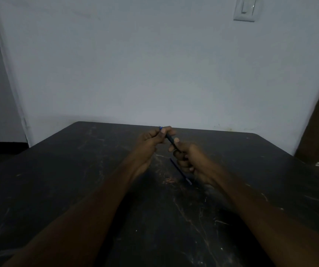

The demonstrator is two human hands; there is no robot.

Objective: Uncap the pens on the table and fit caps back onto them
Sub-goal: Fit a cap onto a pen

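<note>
Both hands grip one pen (170,139) above the table (77,170): left hand (151,139) at the tip end, right hand (188,158) on the barrel; a second pen (180,171) lies beneath.

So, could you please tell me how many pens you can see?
2: one pen held between both hands above the table, another pen lying on the table beneath the right hand.

Scratched dark table (97,189) broadly open, second pen (180,171) lying beneath right hand (189,158), wall (154,74) closing far edge
</note>
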